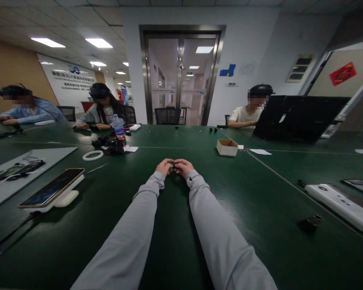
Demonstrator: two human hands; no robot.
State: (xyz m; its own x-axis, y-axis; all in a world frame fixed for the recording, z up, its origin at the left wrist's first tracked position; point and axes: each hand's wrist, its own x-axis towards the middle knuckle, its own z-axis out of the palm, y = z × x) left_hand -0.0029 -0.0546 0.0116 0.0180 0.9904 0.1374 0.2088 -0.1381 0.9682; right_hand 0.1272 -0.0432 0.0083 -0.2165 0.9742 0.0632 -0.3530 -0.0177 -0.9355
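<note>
Both my arms, in light grey sleeves, stretch forward over the dark green table (pixel 230 185). My left hand (pixel 164 166) and my right hand (pixel 184 166) meet at the fingertips, just above the tabletop. Between them they pinch a small black piece (pixel 173 166), mostly covered by the fingers, so its kind cannot be made out. The fingers of each hand are bent and closed around it.
An open cardboard box (pixel 227 148) stands ahead to the right. On the left are a phone (pixel 53 187) on a white stand, a white ring (pixel 92 155) and a water bottle (pixel 118 125). A black cylindrical part (pixel 310 223) lies near right. Three people sit across the table.
</note>
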